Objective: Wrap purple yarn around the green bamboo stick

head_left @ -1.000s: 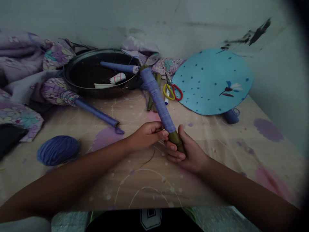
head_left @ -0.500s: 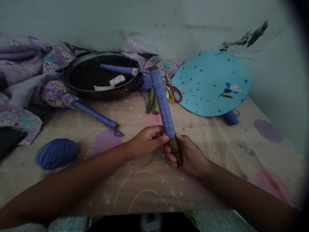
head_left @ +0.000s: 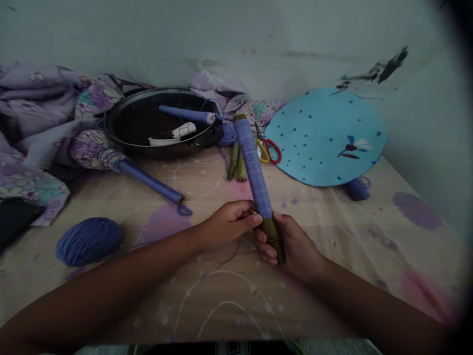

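Observation:
My right hand (head_left: 291,244) is wrapped around the bare lower end of a bamboo stick (head_left: 254,170), which leans up and away from me. Blue-violet yarn covers most of its length in close turns, leaving green-brown bamboo at both ends. At the lower edge of the winding, my left hand (head_left: 232,219) is closed in a pinch, thumb against the stick, on yarn that the fingers mostly hide. A blue yarn ball (head_left: 89,240) lies left of my left forearm, with a strand running from it toward that arm. A thin dark thread (head_left: 231,255) lies below my left hand.
Behind stand a black pan (head_left: 162,150) with a wrapped stick across it, scissors (head_left: 268,148), short bamboo pieces (head_left: 237,165) and a round blue dotted mat (head_left: 328,143). Left are floral cloth (head_left: 33,106), a yarn-wrapped rod (head_left: 151,182) and a dark flat object (head_left: 18,219).
The whole scene sits slightly lower in the view, as the camera has tilted. Both hands keep their hold on the stick and yarn, with little visible movement.

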Available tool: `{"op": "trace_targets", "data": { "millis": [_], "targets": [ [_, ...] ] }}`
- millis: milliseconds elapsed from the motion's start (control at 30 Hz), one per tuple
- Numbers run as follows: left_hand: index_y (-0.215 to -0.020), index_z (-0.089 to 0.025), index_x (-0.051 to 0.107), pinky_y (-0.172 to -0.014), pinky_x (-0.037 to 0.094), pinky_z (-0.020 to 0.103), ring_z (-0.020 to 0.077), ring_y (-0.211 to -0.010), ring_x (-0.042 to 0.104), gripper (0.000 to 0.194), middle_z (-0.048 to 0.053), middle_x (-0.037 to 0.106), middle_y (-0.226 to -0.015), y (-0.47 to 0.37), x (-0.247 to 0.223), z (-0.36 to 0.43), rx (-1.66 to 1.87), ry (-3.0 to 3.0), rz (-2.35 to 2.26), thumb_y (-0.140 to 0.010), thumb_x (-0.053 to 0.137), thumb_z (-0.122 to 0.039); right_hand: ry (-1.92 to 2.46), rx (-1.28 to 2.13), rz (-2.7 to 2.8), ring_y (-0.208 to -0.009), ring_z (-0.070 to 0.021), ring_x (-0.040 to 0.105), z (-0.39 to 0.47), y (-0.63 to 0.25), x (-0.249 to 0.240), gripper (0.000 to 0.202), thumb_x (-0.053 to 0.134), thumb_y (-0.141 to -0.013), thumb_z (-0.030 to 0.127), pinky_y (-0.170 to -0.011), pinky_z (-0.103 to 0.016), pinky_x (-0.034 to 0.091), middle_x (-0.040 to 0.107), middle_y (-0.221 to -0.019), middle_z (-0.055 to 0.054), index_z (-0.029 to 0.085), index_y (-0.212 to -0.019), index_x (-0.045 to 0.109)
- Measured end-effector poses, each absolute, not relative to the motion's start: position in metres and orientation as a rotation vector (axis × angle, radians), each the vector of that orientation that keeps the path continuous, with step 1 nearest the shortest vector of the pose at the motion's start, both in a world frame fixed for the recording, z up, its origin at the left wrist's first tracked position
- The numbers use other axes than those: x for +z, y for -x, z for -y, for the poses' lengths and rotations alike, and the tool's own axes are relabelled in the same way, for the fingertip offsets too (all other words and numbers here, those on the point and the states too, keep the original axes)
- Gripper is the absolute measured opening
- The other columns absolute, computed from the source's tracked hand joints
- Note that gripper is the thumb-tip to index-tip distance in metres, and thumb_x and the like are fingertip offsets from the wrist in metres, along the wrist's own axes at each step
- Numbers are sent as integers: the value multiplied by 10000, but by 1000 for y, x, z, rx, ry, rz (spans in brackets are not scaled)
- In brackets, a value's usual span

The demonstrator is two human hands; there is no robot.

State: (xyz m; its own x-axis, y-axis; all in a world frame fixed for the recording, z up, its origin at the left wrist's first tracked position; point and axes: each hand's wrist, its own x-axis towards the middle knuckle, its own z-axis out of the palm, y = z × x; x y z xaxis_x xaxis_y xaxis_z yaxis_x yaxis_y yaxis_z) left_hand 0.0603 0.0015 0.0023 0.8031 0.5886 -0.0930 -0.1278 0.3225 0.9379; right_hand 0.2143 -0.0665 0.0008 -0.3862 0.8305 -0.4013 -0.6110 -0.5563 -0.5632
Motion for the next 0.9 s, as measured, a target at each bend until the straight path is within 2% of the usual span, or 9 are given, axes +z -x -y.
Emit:
{"op": "trace_targets", "data": {
  "millis": [200, 533, 667, 767, 900],
  "targets": [
    [-866, -103, 591, -637, 468, 207, 95, -664, 614, 357, 26, 639, -755, -62, 2, -3, 505, -1172, -511, -764, 675, -435, 729, 2087, 352, -382, -41, 359, 66, -215, -1, 293, 589, -790, 456, -362, -166, 310, 518, -607, 32, 164, -765, 589],
    [-951, -120, 571, -619, 461, 208, 98, -616, 623, 384, 3, 646, -668, -62, -3, -9, 485, -1080, -437, -743, 707, -412, 737, 2112, 409, -413, -34, 406, 63, -220, -4, 409, 649, -771, 554, -350, -139, 308, 554, -650, 10, 145, -774, 641],
    [-882, -107, 576, -606, 455, 212, 86, -598, 593, 368, 5, 618, -665, -62, -4, -8, 507, -1079, -473, -753, 687, -433, 831, 2067, 444, -465, -54, 443, 65, -217, -5, 466, 596, -791, 598, -364, -142, 349, 546, -658, -13, 136, -765, 651],
    [-867, -99, 575, -596, 450, 212, 83, -604, 576, 382, 5, 597, -679, -63, -5, -6, 539, -1125, -539, -739, 694, -439, 808, 1981, 476, -508, -61, 441, 68, -214, -6, 411, 644, -771, 563, -365, -132, 356, 529, -700, -10, 155, -819, 639],
    [-870, -101, 567, -606, 449, 208, 82, -630, 567, 406, 5, 592, -698, -64, -6, -6, 581, -1155, -575, -719, 704, -451, 798, 1921, 480, -541, -59, 458, 69, -213, -5, 273, 718, -762, 412, -355, -122, 342, 516, -775, 6, 185, -860, 601]
  ]
}}
